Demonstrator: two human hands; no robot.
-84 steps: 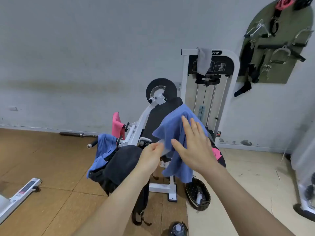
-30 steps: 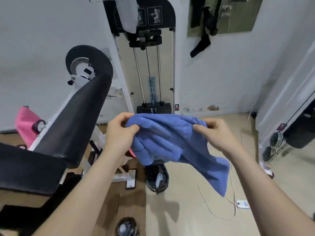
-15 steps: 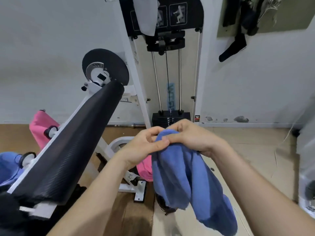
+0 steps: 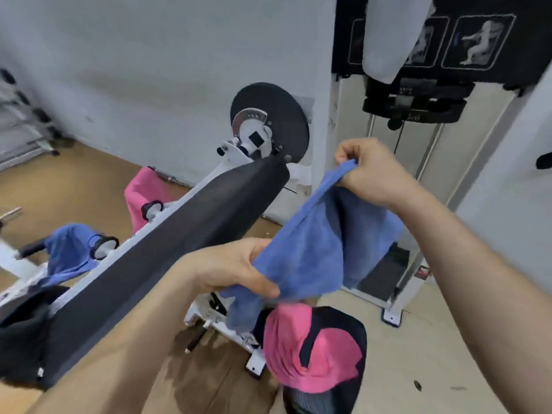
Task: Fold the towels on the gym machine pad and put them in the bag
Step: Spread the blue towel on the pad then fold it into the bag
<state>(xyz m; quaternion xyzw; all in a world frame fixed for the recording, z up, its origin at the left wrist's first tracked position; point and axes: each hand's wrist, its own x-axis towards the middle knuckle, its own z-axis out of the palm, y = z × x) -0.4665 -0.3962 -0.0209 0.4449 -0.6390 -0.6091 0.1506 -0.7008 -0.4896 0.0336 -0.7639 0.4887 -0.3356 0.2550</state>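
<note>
Blue terry towel (image 4: 310,252): soft, draped mid-air right of ribbed black pad (image 4: 167,252). Our left hand (image 4: 230,268) pinches lower edge; right hand (image 4: 370,171) pinches upper corner. Pink towel (image 4: 298,351) below.

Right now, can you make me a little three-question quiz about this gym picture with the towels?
1. True or false: both hands hold the blue towel.
2. Which hand is higher: A) left hand or B) right hand?
3. Fill in: the towel lying low, below the blue one, is ____.

Key: 1 true; 2 B; 3 pink.
</note>
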